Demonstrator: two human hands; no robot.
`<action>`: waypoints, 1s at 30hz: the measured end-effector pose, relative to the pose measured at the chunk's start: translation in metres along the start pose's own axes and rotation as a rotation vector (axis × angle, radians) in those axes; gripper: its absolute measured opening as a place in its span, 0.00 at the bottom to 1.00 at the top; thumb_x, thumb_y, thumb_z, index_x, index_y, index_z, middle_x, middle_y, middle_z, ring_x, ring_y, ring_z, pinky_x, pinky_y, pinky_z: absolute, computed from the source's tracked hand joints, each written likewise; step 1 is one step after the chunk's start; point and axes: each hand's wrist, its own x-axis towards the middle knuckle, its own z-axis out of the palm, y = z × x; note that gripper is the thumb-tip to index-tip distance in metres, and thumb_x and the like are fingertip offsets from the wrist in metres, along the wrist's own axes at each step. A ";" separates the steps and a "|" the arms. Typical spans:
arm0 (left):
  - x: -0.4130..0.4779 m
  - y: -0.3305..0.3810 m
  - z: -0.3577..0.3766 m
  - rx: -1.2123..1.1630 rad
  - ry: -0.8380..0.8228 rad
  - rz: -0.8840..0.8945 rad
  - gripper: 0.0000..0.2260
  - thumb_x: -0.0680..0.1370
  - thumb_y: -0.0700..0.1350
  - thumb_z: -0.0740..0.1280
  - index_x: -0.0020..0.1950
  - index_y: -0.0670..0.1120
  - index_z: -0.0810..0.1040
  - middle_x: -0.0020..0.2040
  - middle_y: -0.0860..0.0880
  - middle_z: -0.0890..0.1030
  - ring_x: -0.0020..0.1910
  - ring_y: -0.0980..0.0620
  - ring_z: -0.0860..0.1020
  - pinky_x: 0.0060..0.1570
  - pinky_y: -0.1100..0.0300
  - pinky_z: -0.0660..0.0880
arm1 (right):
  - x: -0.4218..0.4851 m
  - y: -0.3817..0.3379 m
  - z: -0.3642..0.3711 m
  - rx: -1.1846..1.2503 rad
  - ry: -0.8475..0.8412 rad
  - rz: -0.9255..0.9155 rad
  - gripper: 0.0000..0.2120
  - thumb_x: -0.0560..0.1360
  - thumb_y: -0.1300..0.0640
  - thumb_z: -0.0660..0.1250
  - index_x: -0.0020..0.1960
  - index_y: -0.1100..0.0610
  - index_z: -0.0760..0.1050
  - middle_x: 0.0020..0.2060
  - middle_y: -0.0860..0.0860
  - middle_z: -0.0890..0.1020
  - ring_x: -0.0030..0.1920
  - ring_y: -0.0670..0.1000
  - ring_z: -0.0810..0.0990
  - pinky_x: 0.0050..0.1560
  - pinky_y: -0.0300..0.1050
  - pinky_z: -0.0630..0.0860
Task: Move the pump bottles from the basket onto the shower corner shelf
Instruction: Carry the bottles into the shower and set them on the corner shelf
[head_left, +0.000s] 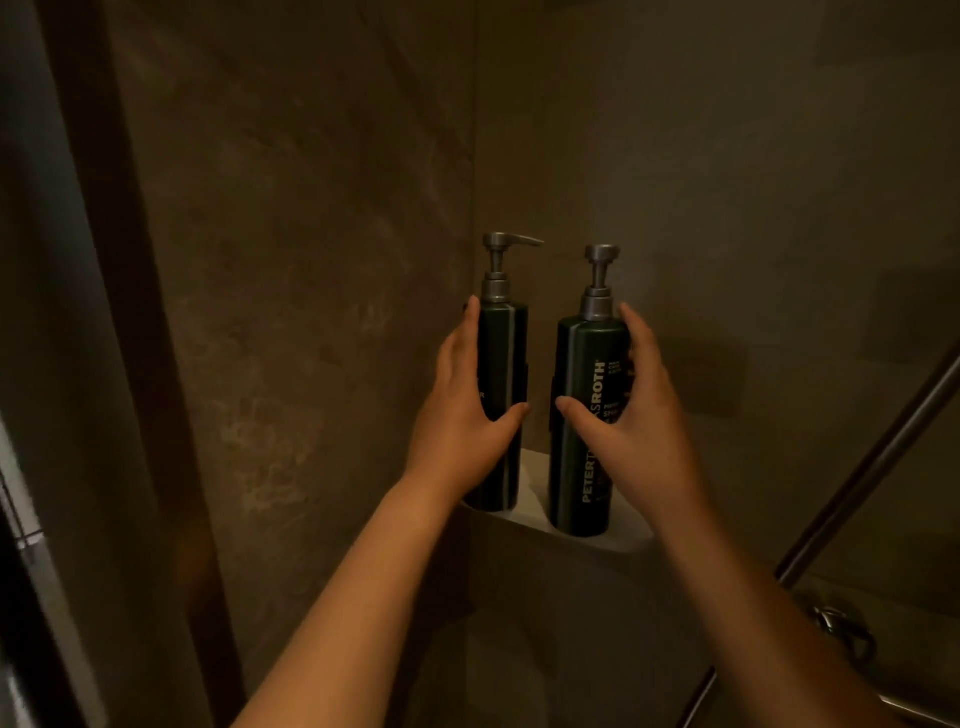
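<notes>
Both pump bottles stand upright on the corner shelf (536, 470), their long axes running straight from 6 to 12 o'clock with the grey pumps at the top. The left pump bottle (508, 353) has its spout (522, 241) turned toward 3 o'clock. On the right pump bottle (584, 364) I see only a round pump head (602, 253), so I cannot tell which way its spout aims. The two stand close but apart, with a strip of pale shelf between them. The left hand (462, 405) is wrapped round the left bottle from the 9 o'clock side, thumb across the front and fingers reaching up its far edge. The right hand (636, 415) grasps the right bottle from the 3 o'clock side in the same way, thumb lying over the label. The shelf is a small ledge set where two brown, stone-look tiled walls (311, 234) meet, and the light is dim. A metal rail (872, 462) slants up at 4 o'clock, with a shiny fitting (837, 623) below it. A dark frame edge (31, 467) runs down at 9 o'clock. Both bottles are dark green with a pale vertical stripe. White lettering runs up the right one, reading "PETER T" and then "ROTH", with the middle hidden under the thumb. The smaller print beside it is too blurred to read.
</notes>
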 end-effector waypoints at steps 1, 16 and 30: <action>-0.001 -0.002 0.002 0.002 -0.005 -0.004 0.48 0.71 0.50 0.73 0.73 0.68 0.38 0.74 0.58 0.55 0.64 0.67 0.60 0.54 0.62 0.66 | 0.001 0.001 0.001 -0.001 0.004 0.002 0.44 0.68 0.49 0.74 0.73 0.34 0.49 0.64 0.37 0.66 0.63 0.39 0.67 0.56 0.40 0.67; -0.021 -0.009 0.016 0.079 0.060 0.014 0.45 0.73 0.52 0.70 0.75 0.63 0.38 0.76 0.59 0.48 0.71 0.59 0.57 0.60 0.64 0.63 | -0.011 0.011 0.007 -0.059 -0.003 0.043 0.48 0.69 0.45 0.71 0.74 0.35 0.39 0.65 0.41 0.65 0.62 0.38 0.63 0.57 0.43 0.66; -0.095 -0.016 0.041 0.429 0.162 0.025 0.35 0.72 0.40 0.72 0.74 0.47 0.58 0.68 0.44 0.64 0.66 0.48 0.66 0.63 0.53 0.67 | -0.097 0.043 0.015 -0.260 0.068 -0.044 0.30 0.72 0.55 0.67 0.71 0.49 0.61 0.63 0.43 0.65 0.61 0.42 0.70 0.55 0.36 0.73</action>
